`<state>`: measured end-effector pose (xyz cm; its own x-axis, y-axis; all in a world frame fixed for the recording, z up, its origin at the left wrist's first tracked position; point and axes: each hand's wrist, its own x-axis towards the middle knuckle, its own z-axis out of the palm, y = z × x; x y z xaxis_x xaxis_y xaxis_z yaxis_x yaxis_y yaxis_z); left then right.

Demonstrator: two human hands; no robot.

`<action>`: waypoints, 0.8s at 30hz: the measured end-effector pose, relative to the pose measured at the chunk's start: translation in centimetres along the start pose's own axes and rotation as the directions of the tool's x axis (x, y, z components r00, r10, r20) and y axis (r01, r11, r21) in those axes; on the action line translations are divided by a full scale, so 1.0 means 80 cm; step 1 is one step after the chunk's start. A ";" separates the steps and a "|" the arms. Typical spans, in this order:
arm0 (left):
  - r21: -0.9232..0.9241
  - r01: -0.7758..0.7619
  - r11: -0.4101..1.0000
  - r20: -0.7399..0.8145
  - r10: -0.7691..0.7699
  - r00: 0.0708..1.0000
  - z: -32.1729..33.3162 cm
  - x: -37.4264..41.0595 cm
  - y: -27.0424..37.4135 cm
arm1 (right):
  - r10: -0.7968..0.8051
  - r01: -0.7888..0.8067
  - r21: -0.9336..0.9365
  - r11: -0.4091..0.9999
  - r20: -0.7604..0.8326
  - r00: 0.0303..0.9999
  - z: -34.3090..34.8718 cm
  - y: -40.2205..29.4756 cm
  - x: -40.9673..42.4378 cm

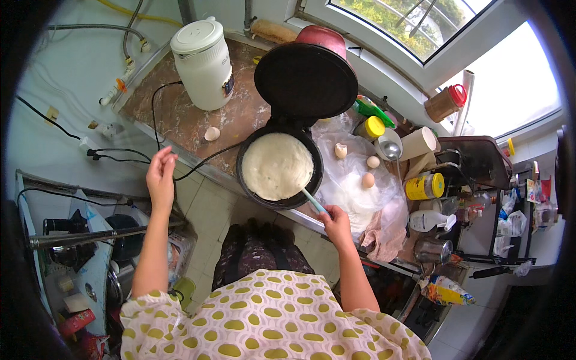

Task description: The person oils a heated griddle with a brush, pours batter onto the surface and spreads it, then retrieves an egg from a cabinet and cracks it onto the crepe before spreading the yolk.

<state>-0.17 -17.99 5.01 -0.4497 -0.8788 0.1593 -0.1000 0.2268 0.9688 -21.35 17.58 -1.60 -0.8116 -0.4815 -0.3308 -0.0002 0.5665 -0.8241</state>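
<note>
My right hand (336, 225) grips the pale blue handle (315, 201) of a utensil. Its far end meets the lower right edge of a pale flatbread (275, 166), and its head is hidden. Flecks of green dot the flatbread, which lies in the round black lower pan of an electric griddle (318, 168). Hinged upright behind it is the griddle's dark lid (306, 83). Off to the left, beyond the counter's front edge, my left hand (161, 173) is raised with nothing in it, near black power cords (155, 123).
A white lidded electric kettle (202, 67) and an eggshell (212, 133) stand left of the griddle. To the right, two eggs (368, 180) and a broken shell (341, 150) lie on plastic bags (355, 198). Nearby are a ladle (390, 150), a yellow-lidded jar (424, 186) and a cloth (384, 238).
</note>
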 end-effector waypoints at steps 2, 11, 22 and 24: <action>-0.010 0.119 0.993 -0.081 -0.120 0.990 -0.018 -0.025 -0.025 | 0.003 -0.007 0.080 0.997 0.048 0.999 0.017 -0.001 0.015; -0.082 0.186 0.979 -0.073 -0.192 0.979 -0.038 -0.088 -0.069 | -0.002 0.002 -0.003 1.000 -0.004 1.000 0.045 -0.010 0.043; -0.075 0.209 0.975 0.010 -0.208 0.978 -0.018 -0.108 -0.075 | 0.079 -0.204 0.582 0.787 0.233 0.969 0.040 -0.024 0.016; -0.099 0.210 0.973 0.025 -0.208 0.978 -0.013 -0.109 -0.075 | 0.076 -0.206 0.606 0.769 0.233 0.970 0.031 -0.021 0.003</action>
<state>5.32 -12.12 -1.97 -0.4414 -0.8959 -0.0507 -0.1034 -0.0054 0.9946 -20.11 14.84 -1.48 -0.6508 -0.5794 -0.4906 0.5209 0.1294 -0.8438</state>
